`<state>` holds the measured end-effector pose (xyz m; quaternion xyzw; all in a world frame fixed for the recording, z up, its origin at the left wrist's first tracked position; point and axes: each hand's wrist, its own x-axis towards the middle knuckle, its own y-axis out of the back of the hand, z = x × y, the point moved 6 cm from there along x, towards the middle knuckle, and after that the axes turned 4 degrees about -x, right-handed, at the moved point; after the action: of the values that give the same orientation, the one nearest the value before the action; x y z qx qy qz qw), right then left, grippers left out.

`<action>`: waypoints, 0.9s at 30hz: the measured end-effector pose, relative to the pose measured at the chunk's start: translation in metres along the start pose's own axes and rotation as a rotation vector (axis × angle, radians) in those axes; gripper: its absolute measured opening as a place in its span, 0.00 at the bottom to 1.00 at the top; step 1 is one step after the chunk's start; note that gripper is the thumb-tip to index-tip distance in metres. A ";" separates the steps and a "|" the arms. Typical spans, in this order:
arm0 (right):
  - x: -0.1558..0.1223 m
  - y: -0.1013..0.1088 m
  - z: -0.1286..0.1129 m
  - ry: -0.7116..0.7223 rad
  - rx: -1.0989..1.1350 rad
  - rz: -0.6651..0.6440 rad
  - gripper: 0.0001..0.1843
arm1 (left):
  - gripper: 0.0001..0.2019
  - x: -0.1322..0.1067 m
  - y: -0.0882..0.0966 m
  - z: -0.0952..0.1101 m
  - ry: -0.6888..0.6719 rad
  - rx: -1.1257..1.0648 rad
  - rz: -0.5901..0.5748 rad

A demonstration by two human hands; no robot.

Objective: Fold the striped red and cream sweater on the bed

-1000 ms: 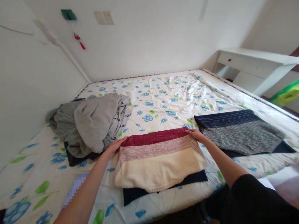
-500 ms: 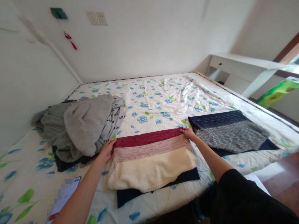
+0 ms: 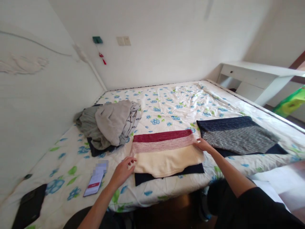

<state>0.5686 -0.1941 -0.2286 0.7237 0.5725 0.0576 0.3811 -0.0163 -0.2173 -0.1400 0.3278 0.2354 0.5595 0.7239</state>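
Observation:
A folded knit sweater [image 3: 166, 156], banded burgundy, mottled pink and cream, lies flat near the front of the bed. Dark navy fabric [image 3: 190, 169] shows from beneath its lower edge. My left hand [image 3: 124, 169] is beside the sweater's left edge, fingers apart and slightly curled, holding nothing. At the opposite edge, the fingertips of my right hand [image 3: 203, 145] touch the pink-cream part with the fingers loosely extended. Right of that hand lies a second folded sweater [image 3: 234, 138], navy above speckled grey, also with dark fabric under it.
A heap of grey clothes [image 3: 109, 122] rests on the floral bedsheet [image 3: 154, 111] at left. A phone with a lit screen [image 3: 94, 183] and a black flat object [image 3: 30, 205] lie at front left. A white desk [image 3: 252, 76] stands at the back right.
Both hands have left the sweater's burgundy top corners and moved down along its sides; the left one has let go. The camera view has shifted left, bringing the black object into sight.

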 end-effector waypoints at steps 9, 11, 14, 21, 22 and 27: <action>-0.145 -0.052 -0.034 0.753 -0.340 -0.097 0.26 | 0.20 -0.012 -0.057 0.030 -0.165 0.198 -0.192; -0.160 -0.073 -0.040 0.796 -0.383 -0.146 0.25 | 0.17 -0.010 -0.061 0.033 -0.171 0.222 -0.211; -0.166 -0.088 -0.054 0.824 -0.437 -0.158 0.16 | 0.12 -0.009 -0.060 0.039 -0.190 0.240 -0.248; -0.164 -0.085 -0.069 0.804 -0.408 -0.172 0.08 | 0.12 -0.011 -0.042 0.038 -0.171 0.236 -0.199; -0.164 -0.089 -0.067 0.786 -0.431 -0.205 0.07 | 0.12 -0.013 -0.045 0.037 -0.164 0.243 -0.211; -0.155 -0.093 -0.051 0.787 -0.459 -0.278 0.14 | 0.10 -0.023 -0.048 0.035 -0.127 0.265 -0.144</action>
<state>0.4168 -0.2998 -0.1954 0.4606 0.7373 0.4006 0.2894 0.0341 -0.2550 -0.1527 0.4374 0.2841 0.4482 0.7260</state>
